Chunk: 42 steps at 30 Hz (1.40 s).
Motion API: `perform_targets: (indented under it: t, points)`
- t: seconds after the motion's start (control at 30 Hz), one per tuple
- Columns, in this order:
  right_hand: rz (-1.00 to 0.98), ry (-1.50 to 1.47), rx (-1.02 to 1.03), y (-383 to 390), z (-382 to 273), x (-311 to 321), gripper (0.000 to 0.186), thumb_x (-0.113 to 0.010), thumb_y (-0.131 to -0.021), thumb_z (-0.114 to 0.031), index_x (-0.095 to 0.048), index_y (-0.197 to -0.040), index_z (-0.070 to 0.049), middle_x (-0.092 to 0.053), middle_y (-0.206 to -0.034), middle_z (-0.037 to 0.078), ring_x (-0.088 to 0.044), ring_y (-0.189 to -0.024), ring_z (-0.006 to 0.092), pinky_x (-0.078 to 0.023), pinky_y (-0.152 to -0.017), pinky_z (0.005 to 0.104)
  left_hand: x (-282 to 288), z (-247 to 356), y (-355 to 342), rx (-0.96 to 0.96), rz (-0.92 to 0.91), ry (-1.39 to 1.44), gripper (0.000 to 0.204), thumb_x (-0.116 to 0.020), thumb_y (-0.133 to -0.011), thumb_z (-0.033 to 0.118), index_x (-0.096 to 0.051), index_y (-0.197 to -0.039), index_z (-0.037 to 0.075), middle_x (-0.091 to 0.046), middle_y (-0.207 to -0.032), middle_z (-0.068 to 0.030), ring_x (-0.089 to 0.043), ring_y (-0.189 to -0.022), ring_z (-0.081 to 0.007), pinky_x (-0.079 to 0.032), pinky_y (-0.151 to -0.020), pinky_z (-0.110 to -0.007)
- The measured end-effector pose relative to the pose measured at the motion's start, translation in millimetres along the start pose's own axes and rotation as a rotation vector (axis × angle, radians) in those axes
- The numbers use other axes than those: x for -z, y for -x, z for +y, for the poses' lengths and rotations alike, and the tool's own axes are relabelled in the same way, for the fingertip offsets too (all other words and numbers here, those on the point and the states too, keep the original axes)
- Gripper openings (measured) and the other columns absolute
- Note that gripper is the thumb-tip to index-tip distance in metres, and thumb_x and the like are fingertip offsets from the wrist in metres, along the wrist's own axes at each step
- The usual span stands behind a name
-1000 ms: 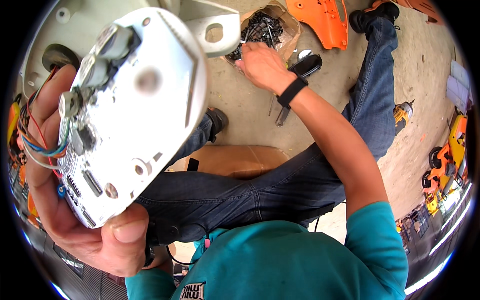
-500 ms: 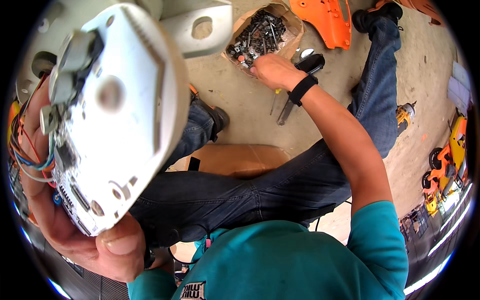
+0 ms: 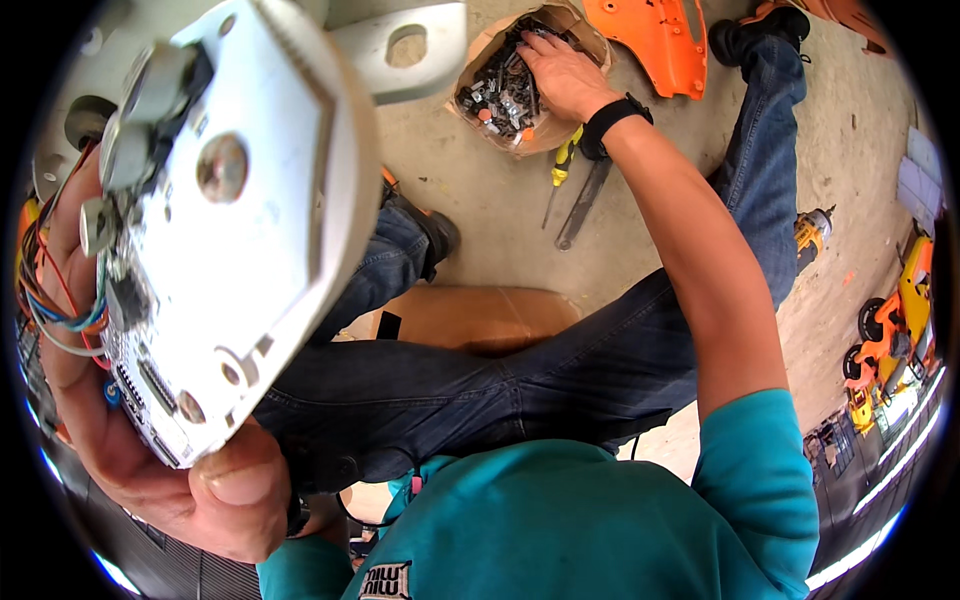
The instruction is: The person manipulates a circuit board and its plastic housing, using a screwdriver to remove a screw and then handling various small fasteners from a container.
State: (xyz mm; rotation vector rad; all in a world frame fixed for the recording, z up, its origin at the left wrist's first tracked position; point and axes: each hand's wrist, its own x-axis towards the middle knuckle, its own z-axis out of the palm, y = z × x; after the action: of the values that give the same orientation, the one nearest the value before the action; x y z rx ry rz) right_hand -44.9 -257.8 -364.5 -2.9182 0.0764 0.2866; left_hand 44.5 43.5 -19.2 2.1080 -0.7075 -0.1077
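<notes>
My left hand (image 3: pixel 235 495) grips a white circuit board (image 3: pixel 255 270) in a rounded pale housing, held up close on the left. The thumb presses the board's lower edge and the fingers wrap behind it. Grey cylindrical components (image 3: pixel 145 120) line its left side, and a bundle of coloured wires (image 3: pixel 65 310) hangs over the fingers. My right hand (image 3: pixel 565 80) reaches into a brown paper bag (image 3: pixel 483 45) of small metal hardware (image 3: pixel 500 95). Its fingers stretch out over the pieces; the fingertips are partly lost among them, and no held piece shows.
Beside the bag lie a yellow-handled screwdriver (image 3: pixel 562 165) and a long flat dark tool (image 3: pixel 582 205). An orange panel (image 3: pixel 660 45) and a pale slotted part (image 3: pixel 440 50) flank it. A cardboard box (image 3: pixel 490 315) sits by my legs; a yellow power drill (image 3: pixel 812 232) is at right.
My right hand has moved from the bag's near edge farther into it, its fingers stretching over the hardware. The screwdriver handle has come into sight. The board is tilted slightly differently in my left hand.
</notes>
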Motion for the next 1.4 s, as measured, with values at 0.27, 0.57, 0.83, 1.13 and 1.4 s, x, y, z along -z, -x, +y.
perform_targets:
  t: [0.27, 0.57, 0.83, 1.13, 1.4]
  points:
    - [-0.551, -0.119, 0.027, 11, -5, 52, 0.013, -0.059, -0.083, -0.01, -0.069, -0.087, -0.003, -0.069, -0.089, 0.021, -0.065, -0.09, 0.0399, -0.052, -0.08, 0.0475, 11, -3, 4, 0.023, -0.05, 0.008, 0.08, -0.066, -0.091, 0.049, -0.044, -0.142, -0.009, -0.044, -0.146, -0.0286, -0.042, -0.138, -0.0432, -0.025, -0.119, -0.06]
    - [-0.498, -0.283, 0.095, 33, -26, 37, 0.014, -0.061, -0.075, 0.0, -0.071, -0.083, 0.003, -0.07, -0.091, 0.024, -0.069, -0.091, 0.0396, -0.055, -0.079, 0.0465, -4, 26, -19, 0.087, -0.282, -0.049, 0.078, -0.068, -0.092, 0.043, -0.04, -0.146, -0.006, -0.041, -0.149, -0.0282, -0.038, -0.141, -0.0414, -0.024, -0.121, -0.054]
    - [-0.4, -0.219, 0.044, 47, -42, 27, 0.019, -0.056, -0.081, -0.002, -0.071, -0.093, 0.003, -0.07, -0.098, 0.021, -0.069, -0.093, 0.0386, -0.055, -0.082, 0.0455, -3, 24, -13, 0.11, -0.256, 0.009, 0.075, -0.068, -0.092, 0.04, -0.04, -0.149, 0.0, -0.041, -0.151, -0.0259, -0.039, -0.141, -0.0398, -0.027, -0.12, -0.053]
    - [-0.192, -0.229, -0.278, 11, -47, -2, 0.023, -0.054, -0.086, -0.003, -0.064, -0.106, -0.001, -0.066, -0.102, 0.022, -0.069, -0.09, 0.038, -0.057, -0.078, 0.0433, -4, 25, -13, 0.127, -0.213, -0.053, 0.079, -0.068, -0.09, 0.047, -0.043, -0.146, -0.003, -0.043, -0.149, -0.0252, -0.041, -0.141, -0.0381, -0.026, -0.12, -0.051]
    - [-0.122, -0.39, -0.406, 15, -31, 15, 0.022, -0.051, -0.089, -0.005, -0.061, -0.106, 0.005, -0.068, -0.1, 0.024, -0.067, -0.094, 0.0417, -0.055, -0.081, 0.0478, -9, 26, -10, 0.181, -0.197, -0.003, 0.075, -0.068, -0.09, 0.047, -0.046, -0.146, 0.004, -0.043, -0.151, -0.0242, -0.041, -0.141, -0.0388, -0.024, -0.12, -0.052]
